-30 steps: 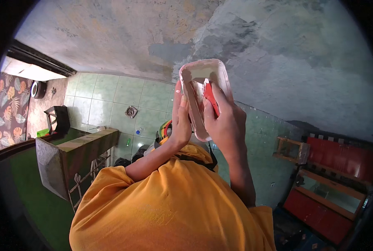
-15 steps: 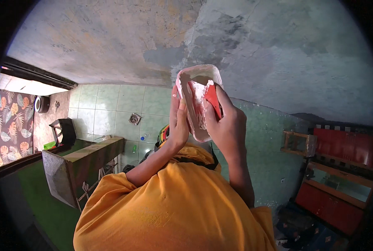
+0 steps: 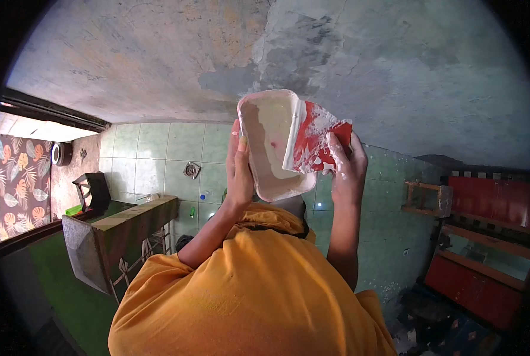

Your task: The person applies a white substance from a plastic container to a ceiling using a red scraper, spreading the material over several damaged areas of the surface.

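Observation:
My left hand (image 3: 239, 172) grips the left side of a white rectangular tub (image 3: 265, 142), its walls smeared with a pale paste. Inside, a thin whitish film and a small pink spot show on the bottom. My right hand (image 3: 348, 169) is closed on a red putty spreader (image 3: 312, 133), thumb on its near face. White putty coats the spreader's face and lies thick along its straight edge. That edge is at the tub's right rim, overlapping the opening; whether it touches the rim I cannot tell.
A patchy grey plastered wall (image 3: 158, 65) rises ahead. Pale green tiles (image 3: 152, 142) cover the floor, with a round drain (image 3: 191, 170) in them. A wooden bench-like piece (image 3: 122, 219) stands at left, a red cabinet (image 3: 467, 291) and small wooden frame (image 3: 425, 200) at right.
The spreader has come up out of the tub to its right rim and turned, showing its putty-covered face. My right hand moved right, and the tub shifted slightly left.

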A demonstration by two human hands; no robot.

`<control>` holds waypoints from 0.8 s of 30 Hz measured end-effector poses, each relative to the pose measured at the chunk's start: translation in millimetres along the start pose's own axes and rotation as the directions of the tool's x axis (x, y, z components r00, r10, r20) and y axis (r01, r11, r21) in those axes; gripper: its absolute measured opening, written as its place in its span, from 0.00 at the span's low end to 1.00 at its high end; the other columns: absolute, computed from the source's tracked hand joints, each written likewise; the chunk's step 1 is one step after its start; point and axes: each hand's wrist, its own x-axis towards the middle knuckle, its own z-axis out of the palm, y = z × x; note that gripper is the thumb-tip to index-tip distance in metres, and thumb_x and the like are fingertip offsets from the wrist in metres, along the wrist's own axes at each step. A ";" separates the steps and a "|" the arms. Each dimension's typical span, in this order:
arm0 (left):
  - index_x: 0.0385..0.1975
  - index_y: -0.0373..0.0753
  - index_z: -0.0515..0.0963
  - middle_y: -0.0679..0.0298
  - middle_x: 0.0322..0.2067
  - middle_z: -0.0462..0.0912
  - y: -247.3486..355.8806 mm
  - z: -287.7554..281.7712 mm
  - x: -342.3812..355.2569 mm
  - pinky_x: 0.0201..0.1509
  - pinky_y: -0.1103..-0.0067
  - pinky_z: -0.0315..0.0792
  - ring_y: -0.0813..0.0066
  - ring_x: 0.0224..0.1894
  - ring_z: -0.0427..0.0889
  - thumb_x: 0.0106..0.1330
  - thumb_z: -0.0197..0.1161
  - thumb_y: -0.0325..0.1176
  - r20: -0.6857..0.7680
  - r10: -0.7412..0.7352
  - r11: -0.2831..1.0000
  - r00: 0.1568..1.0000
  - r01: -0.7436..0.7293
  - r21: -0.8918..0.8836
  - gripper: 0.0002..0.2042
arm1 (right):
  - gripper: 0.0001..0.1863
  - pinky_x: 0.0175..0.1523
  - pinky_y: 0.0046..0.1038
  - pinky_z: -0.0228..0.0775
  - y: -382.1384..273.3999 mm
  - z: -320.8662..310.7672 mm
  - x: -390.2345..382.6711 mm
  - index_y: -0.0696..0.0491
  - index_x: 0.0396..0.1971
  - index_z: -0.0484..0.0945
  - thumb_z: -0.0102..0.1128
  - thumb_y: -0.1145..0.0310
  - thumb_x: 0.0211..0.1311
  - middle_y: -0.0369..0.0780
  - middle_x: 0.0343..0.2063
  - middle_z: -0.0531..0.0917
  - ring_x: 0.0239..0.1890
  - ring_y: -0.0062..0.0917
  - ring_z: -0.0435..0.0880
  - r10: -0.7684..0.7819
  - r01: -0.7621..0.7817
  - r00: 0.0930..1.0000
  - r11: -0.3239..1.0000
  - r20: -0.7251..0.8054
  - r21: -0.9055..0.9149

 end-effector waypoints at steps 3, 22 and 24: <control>0.74 0.31 0.50 0.54 0.72 0.56 1.2 1.8 -0.6 0.74 0.73 0.52 0.67 0.73 0.55 0.79 0.37 0.45 0.000 -0.009 1.000 1.000 0.009 0.025 0.30 | 0.13 0.26 0.20 0.71 9.2 -12.9 -1.3 0.57 0.44 0.77 0.66 0.66 0.65 0.34 0.35 0.82 0.30 0.14 0.80 0.167 -0.166 0.986 0.984 -0.021 0.058; 0.63 0.39 0.66 0.62 0.53 0.75 -125.0 -6.5 -79.4 0.57 0.71 0.73 0.70 0.53 0.77 0.75 0.45 0.53 -0.490 -0.408 0.905 0.771 0.411 -0.107 0.27 | 0.15 0.48 0.35 0.80 323.7 -89.4 170.6 0.54 0.52 0.73 0.60 0.72 0.68 0.39 0.49 0.79 0.49 0.29 0.82 0.550 -0.479 0.833 0.766 -0.052 0.429; 0.64 0.39 0.66 0.62 0.54 0.75 -136.8 -11.2 -77.0 0.58 0.71 0.73 0.69 0.53 0.77 0.75 0.45 0.53 -0.507 -0.392 0.903 0.768 0.426 -0.054 0.27 | 0.14 0.47 0.34 0.81 372.9 -77.5 195.7 0.53 0.51 0.73 0.61 0.71 0.68 0.39 0.48 0.79 0.48 0.28 0.82 0.554 -0.462 0.830 0.751 -0.067 0.472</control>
